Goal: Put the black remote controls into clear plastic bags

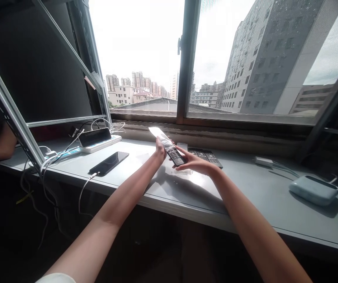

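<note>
Above desk (242, 196) | black remote (175, 155), half in clear sleeve (159, 136) | hands (189, 160) pinching it

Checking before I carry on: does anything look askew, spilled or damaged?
Only the wiring at the left looks untidy: white cables hang in loose loops over the front edge of the table, and the phone's lead dangles there too. No spill or breakage shows.

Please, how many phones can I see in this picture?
2. One phone lies flat on the table, a white cable plugged in; the other phone rests tilted on the white power strip. Others may be hidden.
</note>
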{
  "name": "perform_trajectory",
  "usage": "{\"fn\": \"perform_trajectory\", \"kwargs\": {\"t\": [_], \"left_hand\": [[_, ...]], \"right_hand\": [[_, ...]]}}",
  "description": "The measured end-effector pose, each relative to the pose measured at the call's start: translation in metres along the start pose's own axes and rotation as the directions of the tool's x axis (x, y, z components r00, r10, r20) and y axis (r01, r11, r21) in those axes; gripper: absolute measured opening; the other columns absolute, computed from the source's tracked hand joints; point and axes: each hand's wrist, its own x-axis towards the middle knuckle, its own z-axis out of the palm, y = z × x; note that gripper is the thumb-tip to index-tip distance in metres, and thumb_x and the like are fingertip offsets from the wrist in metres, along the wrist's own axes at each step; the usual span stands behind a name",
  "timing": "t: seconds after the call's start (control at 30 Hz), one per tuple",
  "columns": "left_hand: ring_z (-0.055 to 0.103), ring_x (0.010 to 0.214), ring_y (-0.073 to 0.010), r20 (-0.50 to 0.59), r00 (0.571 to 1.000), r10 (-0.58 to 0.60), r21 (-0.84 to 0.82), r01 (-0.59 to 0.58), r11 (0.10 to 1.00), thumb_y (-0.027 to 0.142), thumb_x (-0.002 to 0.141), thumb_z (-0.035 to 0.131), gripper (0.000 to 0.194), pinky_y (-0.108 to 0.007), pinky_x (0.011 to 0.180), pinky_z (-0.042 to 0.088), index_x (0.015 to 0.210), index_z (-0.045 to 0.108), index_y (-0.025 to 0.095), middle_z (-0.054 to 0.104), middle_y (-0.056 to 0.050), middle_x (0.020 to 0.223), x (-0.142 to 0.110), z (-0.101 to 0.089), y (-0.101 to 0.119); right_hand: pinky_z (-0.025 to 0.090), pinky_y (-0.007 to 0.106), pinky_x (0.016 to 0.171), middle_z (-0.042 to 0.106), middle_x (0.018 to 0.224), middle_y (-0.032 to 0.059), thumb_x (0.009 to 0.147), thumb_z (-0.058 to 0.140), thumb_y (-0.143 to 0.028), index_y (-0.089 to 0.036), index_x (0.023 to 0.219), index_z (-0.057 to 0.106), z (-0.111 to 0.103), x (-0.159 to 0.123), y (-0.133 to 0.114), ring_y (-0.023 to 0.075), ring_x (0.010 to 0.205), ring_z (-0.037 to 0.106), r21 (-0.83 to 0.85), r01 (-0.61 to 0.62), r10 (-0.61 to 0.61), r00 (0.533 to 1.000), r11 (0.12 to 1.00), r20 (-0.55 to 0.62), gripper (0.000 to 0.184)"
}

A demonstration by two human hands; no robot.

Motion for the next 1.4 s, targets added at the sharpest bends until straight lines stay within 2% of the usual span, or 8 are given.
{"fn": "perform_trajectory", "kwargs": {"t": [0.37,0.5,0.6,0.7,0.8,1.13,1.27,1.4], "left_hand": [[0.069,0.077,-0.0269,0.222,0.972,-0.079,0.160,0.043,0.986,0.054,0.101,0.024,0.064,-0.036,0.072,0.054,0.117,0.064,0.007,0.071,-0.015,0.079,-0.016,0.005,-0.007],[0.071,0.084,-0.0280,0.283,0.948,-0.145,0.206,0.088,0.975,0.049,0.102,0.027,0.059,-0.035,0.073,0.055,0.122,0.063,0.008,0.073,-0.015,0.085,-0.015,0.005,-0.009],[0.072,0.089,-0.0299,0.334,0.921,-0.201,0.271,0.111,0.956,0.052,0.101,0.028,0.061,-0.036,0.077,0.055,0.127,0.062,0.007,0.074,-0.018,0.093,-0.015,0.007,-0.011],[0.071,0.095,-0.0314,0.369,0.900,-0.232,0.302,0.120,0.946,0.055,0.101,0.024,0.066,-0.039,0.081,0.055,0.134,0.057,0.007,0.074,-0.019,0.101,-0.015,0.008,-0.011],[0.070,0.099,-0.0321,0.383,0.905,-0.187,0.234,0.101,0.967,0.058,0.100,0.020,0.070,-0.042,0.086,0.054,0.144,0.048,0.011,0.073,-0.018,0.106,-0.013,0.004,-0.010],[0.071,0.081,-0.0288,0.211,0.977,0.014,-0.037,-0.006,0.999,0.063,0.098,0.007,0.084,-0.040,0.076,0.055,0.151,0.034,0.004,0.073,-0.020,0.092,0.005,-0.010,0.009],[0.069,0.070,-0.0258,0.156,0.987,0.023,-0.088,-0.009,0.996,0.055,0.101,0.006,0.081,-0.035,0.069,0.054,0.146,0.039,-0.004,0.072,-0.019,0.080,0.009,-0.011,0.015],[0.068,0.065,-0.0245,0.150,0.989,0.006,-0.096,0.008,0.995,0.053,0.101,0.007,0.078,-0.033,0.065,0.053,0.146,0.040,-0.002,0.072,-0.017,0.079,0.010,-0.008,0.015]], "right_hand": [[0.060,0.030,0.073,0.064,0.110,0.0081,0.079,0.078,-0.029,-0.027,0.154,0.025,-0.013,0.012,0.012,0.0156,0.076,0.069,-0.167,0.031,-0.079,0.953,0.985,-0.292,0.092],[0.062,0.033,0.074,0.055,0.131,0.0115,0.076,0.080,-0.037,-0.034,0.155,0.026,-0.016,0.015,0.015,0.0148,0.077,0.070,-0.201,0.038,-0.109,0.928,0.979,-0.357,0.097],[0.060,0.034,0.083,0.050,0.142,0.0113,0.073,0.081,-0.041,-0.031,0.148,0.045,-0.018,0.017,0.017,0.0163,0.090,0.069,-0.219,0.134,-0.205,0.916,0.966,-0.345,0.084],[0.058,0.035,0.085,0.061,0.131,0.0104,0.069,0.083,-0.046,-0.021,0.135,0.063,-0.019,0.019,0.019,0.0181,0.092,0.065,-0.274,0.198,-0.290,0.888,0.941,-0.357,0.073],[0.056,0.036,0.080,0.071,0.108,0.0092,0.064,0.085,-0.048,-0.016,0.133,0.065,-0.020,0.021,0.021,0.0188,0.084,0.063,-0.308,0.195,-0.309,0.871,0.931,-0.383,0.078],[0.050,0.034,0.078,0.073,0.111,0.0090,0.063,0.084,-0.044,-0.019,0.127,0.069,-0.009,0.014,0.012,0.0214,0.089,0.063,-0.321,0.191,-0.273,0.933,0.928,-0.236,0.070],[0.051,0.036,0.082,0.073,0.109,0.0093,0.065,0.082,-0.040,-0.018,0.128,0.069,-0.009,0.016,0.014,0.0224,0.091,0.065,-0.294,0.197,-0.246,0.959,0.935,-0.140,0.068],[0.052,0.037,0.084,0.071,0.115,0.0108,0.069,0.080,-0.033,-0.019,0.130,0.067,-0.011,0.018,0.017,0.0225,0.095,0.065,-0.250,0.249,-0.275,0.958,0.936,-0.076,0.064]]}}
